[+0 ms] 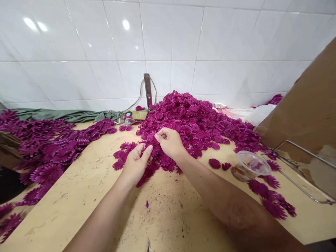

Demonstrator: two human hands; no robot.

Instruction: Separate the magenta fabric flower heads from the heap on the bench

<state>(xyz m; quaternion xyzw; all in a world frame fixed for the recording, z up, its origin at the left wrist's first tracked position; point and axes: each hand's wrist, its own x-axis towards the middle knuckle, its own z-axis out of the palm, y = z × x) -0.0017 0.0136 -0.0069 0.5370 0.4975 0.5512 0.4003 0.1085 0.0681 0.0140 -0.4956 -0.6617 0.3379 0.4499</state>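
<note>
My left hand is closed in a pinch at the near left edge of a heap of magenta flower-shaped petal pieces. Its thumb points toward the heap, and whatever lies between the fingers is hidden. Slightly above and to the right, my right hand is over the heap with thumb and fingertips pressed together. Anything in that pinch is too small to make out against the magenta behind it. The two hands are close together but apart.
More magenta pieces spread along the left. A clear plastic cup stands at right, near a wire frame and a large cardboard sheet. Behind are a yellow phone-like object, green cloth and a metal bracket.
</note>
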